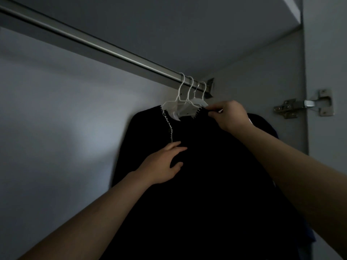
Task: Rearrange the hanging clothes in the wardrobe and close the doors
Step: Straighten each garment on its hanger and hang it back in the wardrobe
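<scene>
I am looking up into a dim wardrobe, and both of my hands are on the same black garment (206, 166), which hangs at the far right end of the rail (105, 47), close to the side wall (253, 76).

My right hand (230, 115) is raised to the garment's neckline. Its fingers are curled, and thumb and fingertips pinch the dark edge of the collar at the right shoulder, just below the white hangers (185, 104). The grip looks tight and small, a pinch rather than a full fist.

My left hand (165, 163) is lower, laid against the front of the garment just under the end of the pale stitched trim (168, 124) that runs down the left side of the neck opening. Its fingers are mostly straight and spread a little, with the thumb apart from them below; it rests on the cloth and does not clutch it, so far as I can see.

Several white hooks sit bunched together on the rail above the collar. Further dark fabric (266, 124) shows behind my right forearm, but I cannot tell which hanger carries which piece.

A metal hinge (304, 106) is fixed at the right edge of the wardrobe. The back wall (56, 119) to the left is bare and grey.
</scene>
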